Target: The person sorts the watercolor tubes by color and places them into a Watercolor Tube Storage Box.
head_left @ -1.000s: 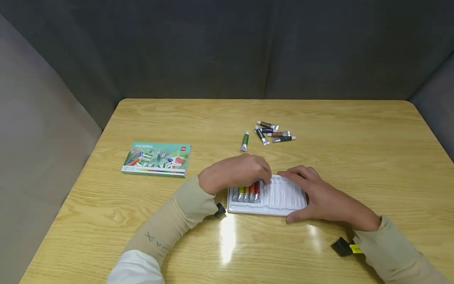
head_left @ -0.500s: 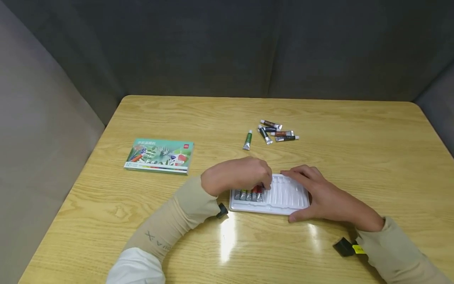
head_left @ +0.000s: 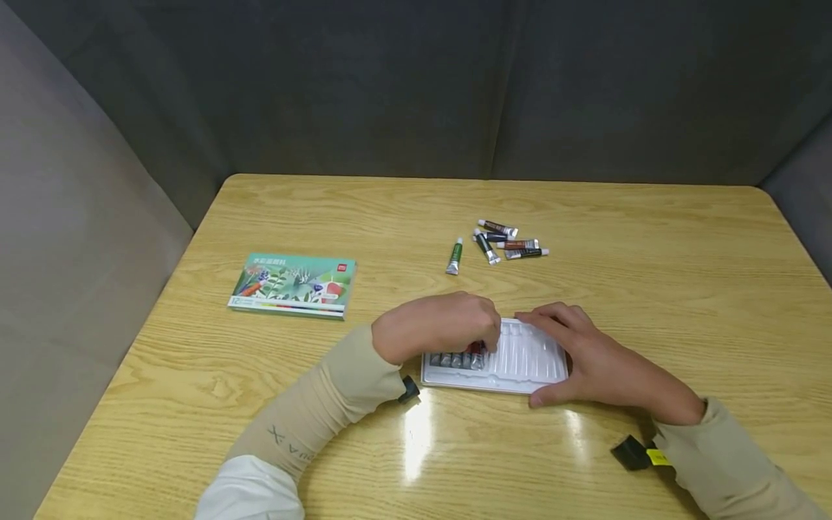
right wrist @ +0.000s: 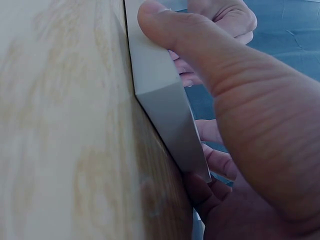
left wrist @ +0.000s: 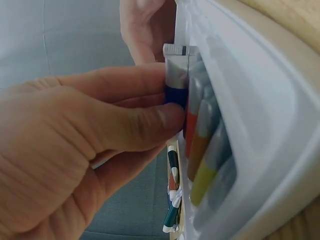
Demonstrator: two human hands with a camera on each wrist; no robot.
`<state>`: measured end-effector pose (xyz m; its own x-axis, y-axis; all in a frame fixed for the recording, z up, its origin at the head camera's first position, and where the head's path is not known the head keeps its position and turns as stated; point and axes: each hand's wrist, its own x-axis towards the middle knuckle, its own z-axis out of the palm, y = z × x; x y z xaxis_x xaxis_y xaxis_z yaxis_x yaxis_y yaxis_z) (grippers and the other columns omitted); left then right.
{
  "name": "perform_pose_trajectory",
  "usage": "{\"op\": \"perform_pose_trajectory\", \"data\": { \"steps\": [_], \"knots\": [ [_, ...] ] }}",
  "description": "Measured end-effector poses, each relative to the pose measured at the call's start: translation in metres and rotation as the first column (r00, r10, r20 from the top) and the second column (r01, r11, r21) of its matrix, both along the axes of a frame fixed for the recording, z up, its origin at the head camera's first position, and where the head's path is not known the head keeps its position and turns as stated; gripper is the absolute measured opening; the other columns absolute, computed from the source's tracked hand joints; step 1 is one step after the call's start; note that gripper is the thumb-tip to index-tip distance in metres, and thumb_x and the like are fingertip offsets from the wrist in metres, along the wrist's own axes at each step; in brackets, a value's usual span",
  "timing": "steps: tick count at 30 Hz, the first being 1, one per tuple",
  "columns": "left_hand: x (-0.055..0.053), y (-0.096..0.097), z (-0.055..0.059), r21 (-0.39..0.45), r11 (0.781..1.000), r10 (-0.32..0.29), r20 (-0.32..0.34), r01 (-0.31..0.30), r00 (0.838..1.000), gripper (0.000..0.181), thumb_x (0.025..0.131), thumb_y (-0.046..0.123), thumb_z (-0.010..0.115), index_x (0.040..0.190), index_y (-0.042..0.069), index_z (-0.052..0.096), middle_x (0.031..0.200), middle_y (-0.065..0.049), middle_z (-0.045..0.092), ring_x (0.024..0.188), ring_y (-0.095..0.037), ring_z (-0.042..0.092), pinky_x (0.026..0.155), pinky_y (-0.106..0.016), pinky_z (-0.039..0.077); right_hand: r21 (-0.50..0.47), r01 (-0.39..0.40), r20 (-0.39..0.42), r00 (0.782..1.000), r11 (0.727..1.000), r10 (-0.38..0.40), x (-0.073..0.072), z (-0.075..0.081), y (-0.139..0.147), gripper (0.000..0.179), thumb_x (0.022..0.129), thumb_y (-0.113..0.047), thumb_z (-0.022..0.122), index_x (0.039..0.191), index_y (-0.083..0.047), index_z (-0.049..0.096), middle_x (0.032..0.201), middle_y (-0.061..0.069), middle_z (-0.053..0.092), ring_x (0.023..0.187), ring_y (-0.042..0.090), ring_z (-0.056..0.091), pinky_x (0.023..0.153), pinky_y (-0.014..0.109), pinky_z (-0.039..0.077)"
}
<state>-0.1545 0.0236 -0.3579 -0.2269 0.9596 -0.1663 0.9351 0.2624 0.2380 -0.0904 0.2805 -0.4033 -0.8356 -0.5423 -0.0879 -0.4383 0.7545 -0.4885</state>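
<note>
My left hand (head_left: 442,325) pinches a blue paint tube (left wrist: 176,95) between thumb and fingers, its silver crimped end uppermost in the left wrist view. The tube is at the row of paint tubes (head_left: 458,360) lying in the left half of the white plastic tray (head_left: 500,383). Red, orange and yellow tubes (left wrist: 202,182) show beside it in the left wrist view. My right hand (head_left: 585,354) grips the tray's right end, thumb on the near side and fingers at the far side. In the right wrist view the thumb lies along the tray's wall (right wrist: 170,125).
Behind the tray lies a single green paint tube (head_left: 454,256). A loose pile of several dark and brown tubes (head_left: 518,245) is just right of it. A flat teal paint box (head_left: 292,285) rests at the left on the wooden table (head_left: 682,274).
My left hand has lowered slightly toward the near side of the tray, covering more of the tubes. The right hand keeps its hold on the tray. The head view has shifted a little.
</note>
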Motion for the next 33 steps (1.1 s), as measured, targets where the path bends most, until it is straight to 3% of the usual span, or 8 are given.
{"op": "perform_pose_trajectory", "data": {
  "steps": [5, 14, 24, 29, 33],
  "knots": [
    [-0.0006, 0.0009, -0.0026, 0.004, 1.000, -0.005, 0.025, 0.005, 1.000, 0.034, 0.091, -0.013, 0.057, 0.081, 0.016, 0.072, 0.087, 0.004, 0.069, 0.086, -0.010, 0.056, 0.081, -0.023, 0.048, 0.001, 0.002, 0.009, 1.000, 1.000, -0.002, 0.0001, 0.0002, -0.0001, 0.109, 0.067, -0.072, 0.084, 0.155, -0.020, 0.045, 0.148, 0.003, 0.044, 0.135, 0.024, 0.040, 0.105, 0.052, 0.047],
    [0.0001, 0.0011, -0.0051, 0.000, 1.000, 0.016, 0.026, -0.016, 1.000, 0.035, 0.092, -0.012, 0.057, 0.083, 0.017, 0.075, 0.086, 0.004, 0.067, 0.083, -0.010, 0.052, 0.078, -0.021, 0.046, 0.008, 0.005, 0.015, 1.000, 1.000, -0.005, 0.0001, 0.0004, -0.0003, 0.109, 0.067, -0.074, 0.083, 0.155, -0.021, 0.045, 0.148, 0.003, 0.045, 0.133, 0.023, 0.040, 0.104, 0.052, 0.048],
    [0.0036, 0.0013, -0.0034, -0.024, 0.998, 0.050, -0.010, -0.050, 0.999, 0.027, 0.100, 0.000, 0.060, 0.099, 0.018, 0.080, 0.096, 0.004, 0.073, 0.085, -0.007, 0.058, 0.080, -0.021, 0.050, 0.012, -0.002, -0.006, 1.000, 1.000, 0.002, 0.0000, 0.0005, -0.0005, 0.110, 0.067, -0.074, 0.083, 0.155, -0.021, 0.046, 0.147, 0.002, 0.046, 0.133, 0.023, 0.041, 0.104, 0.051, 0.048],
    [0.0049, 0.0027, -0.0036, 0.002, 0.998, 0.063, -0.004, -0.063, 0.998, 0.030, 0.099, -0.001, 0.058, 0.079, 0.018, 0.070, 0.076, 0.007, 0.055, 0.071, -0.007, 0.042, 0.065, -0.017, 0.035, 0.002, -0.006, -0.005, 1.000, 1.000, 0.006, 0.0002, 0.0025, -0.0013, 0.109, 0.067, -0.072, 0.084, 0.155, -0.020, 0.046, 0.147, 0.004, 0.046, 0.133, 0.025, 0.042, 0.103, 0.053, 0.048],
    [0.0061, 0.0043, -0.0041, 0.004, 0.997, 0.075, -0.026, -0.075, 0.997, 0.034, 0.100, 0.002, 0.057, 0.072, 0.020, 0.061, 0.070, 0.009, 0.044, 0.065, -0.006, 0.035, 0.059, -0.017, 0.027, -0.009, -0.009, -0.001, 1.000, 1.000, 0.009, 0.0001, 0.0029, -0.0021, 0.108, 0.067, -0.071, 0.085, 0.155, -0.020, 0.046, 0.147, 0.005, 0.046, 0.133, 0.027, 0.042, 0.104, 0.055, 0.047]
  ]
}}
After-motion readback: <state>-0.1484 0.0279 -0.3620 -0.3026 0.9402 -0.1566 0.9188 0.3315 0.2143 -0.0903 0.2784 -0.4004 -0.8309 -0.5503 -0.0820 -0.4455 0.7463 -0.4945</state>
